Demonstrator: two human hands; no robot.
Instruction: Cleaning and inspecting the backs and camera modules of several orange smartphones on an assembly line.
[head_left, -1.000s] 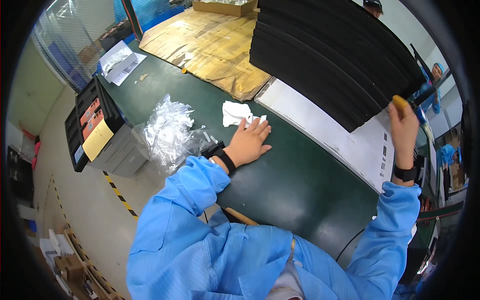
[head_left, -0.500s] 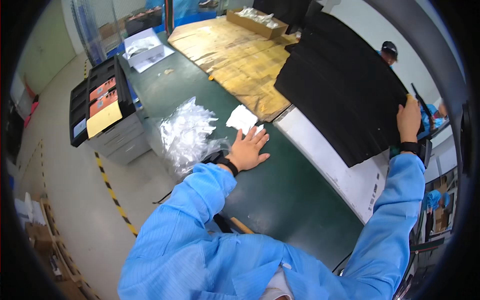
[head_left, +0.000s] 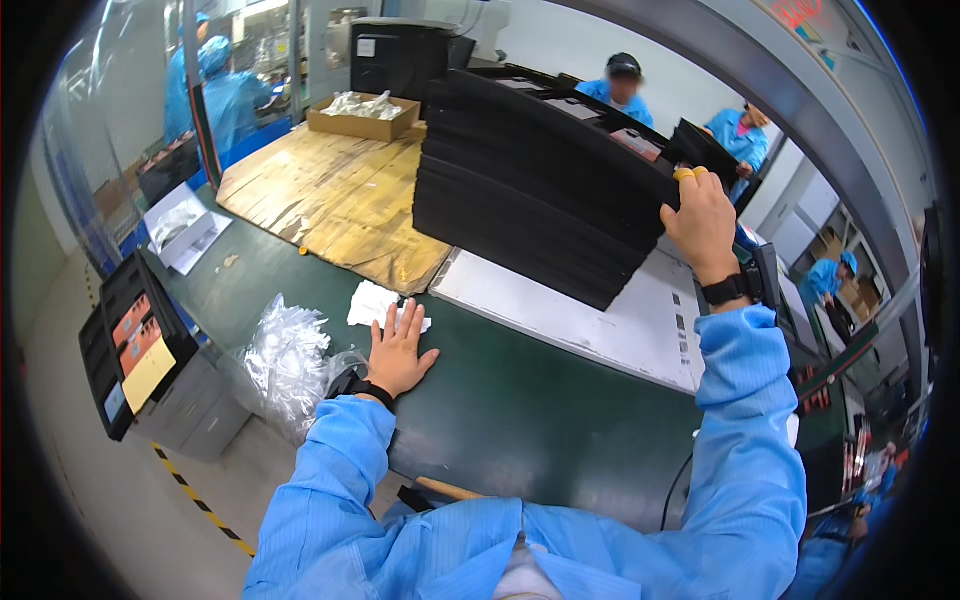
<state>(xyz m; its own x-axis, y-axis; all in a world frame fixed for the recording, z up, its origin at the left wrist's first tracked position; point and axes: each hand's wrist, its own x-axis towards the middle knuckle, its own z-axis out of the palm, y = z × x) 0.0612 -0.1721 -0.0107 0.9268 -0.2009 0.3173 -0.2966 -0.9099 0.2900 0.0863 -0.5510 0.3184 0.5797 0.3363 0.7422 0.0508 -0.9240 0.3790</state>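
Observation:
My left hand (head_left: 398, 352) lies flat on the green tabletop (head_left: 500, 425), fingers spread, its fingertips over a crumpled white paper (head_left: 374, 304). Beside its wrist is a heap of clear plastic bags (head_left: 290, 355). My right hand (head_left: 703, 222) is raised at the right corner of a tall stack of black trays (head_left: 540, 195), fingers curled over the top edge, with yellow covers on the fingertips. The stack stands on a white board (head_left: 590, 325). Orange-and-grey pieces show in the compartments of the top tray; the far side of the stack is hidden.
Left of the stack lies a worn wooden board (head_left: 330, 205) with a cardboard box (head_left: 365, 118) of bagged items. A white open box (head_left: 182, 232) stands at the far left. Black trays (head_left: 140, 340) top a grey stack beside the table. Co-workers (head_left: 618, 88) are beyond the trays.
The view has turned, so the table and the stack sit further left, and the stack's top now shows. My right hand stays at its corner; my left hand still rests by the paper.

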